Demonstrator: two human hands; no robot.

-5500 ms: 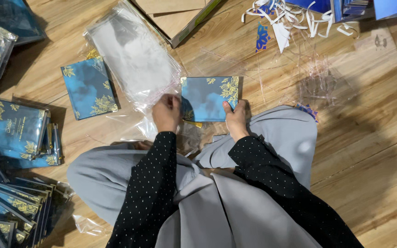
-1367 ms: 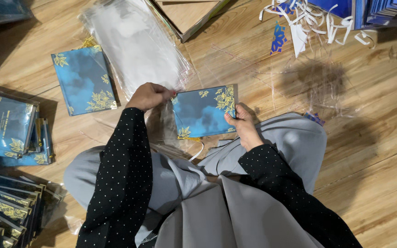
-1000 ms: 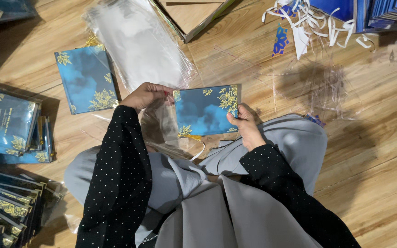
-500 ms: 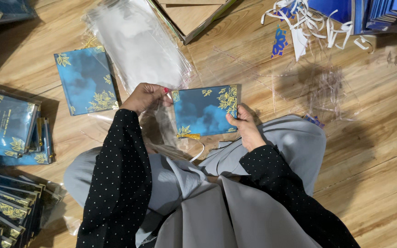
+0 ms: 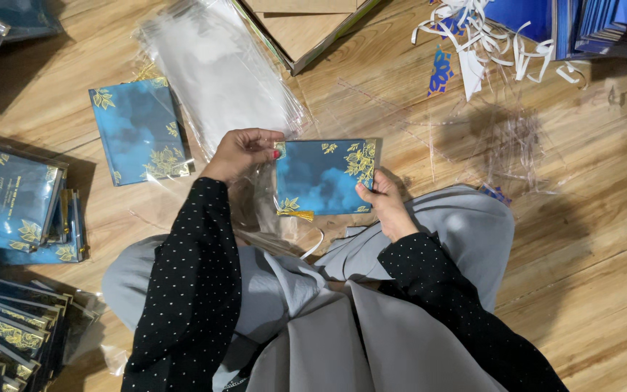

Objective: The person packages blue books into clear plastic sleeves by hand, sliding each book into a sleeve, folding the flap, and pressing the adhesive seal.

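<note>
The blue card (image 5: 324, 178) was a flat, stiff square, its face a cloudy dark and light blue with gold leaf sprays at the corners and a small gold tassel (image 5: 295, 214) hanging at its lower left edge. It sat just above the person's lap, over the wooden floor (image 5: 589, 239), held between both hands. The right hand (image 5: 382, 207) gripped its lower right corner, thumb on the face. The left hand (image 5: 241, 152) was closed in a pinch on the thin, glossy clear sleeve (image 5: 263, 199) at the card's left edge; the film was crinkled and see-through, and whether the card was partly inside it could not be told.

Behind the left hand lay a stack of clear plastic sleeves (image 5: 215, 72), smooth and shiny. Beside it a second blue card (image 5: 139, 131) rested flat on the planks. At the left edge stood piles of wrapped cards (image 5: 12, 199), their film catching the light. White paper strips (image 5: 488, 43) curled at the upper right, near loose crumpled film (image 5: 509, 138). A brown cardboard box (image 5: 302, 29) lay at the top.
</note>
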